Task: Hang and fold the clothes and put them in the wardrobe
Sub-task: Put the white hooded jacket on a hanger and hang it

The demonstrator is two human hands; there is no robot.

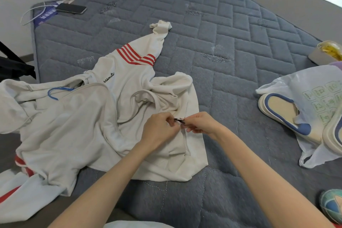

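One white jacket (129, 83), script partly legible "ecam…"; one blue hanger (55, 90); one phone (71, 8); left hand (159, 128) and right hand (202, 123) both pinching one small dark item (179, 120)

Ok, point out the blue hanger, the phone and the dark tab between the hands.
blue hanger (49, 92), head view, its hook's curve.
phone (71, 8), head view, middle of screen.
dark tab (179, 120), head view, its middle.

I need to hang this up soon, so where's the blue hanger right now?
In the head view, the blue hanger is at left: only its hook shows, poking from the neck of the white jacket on the grey mattress.
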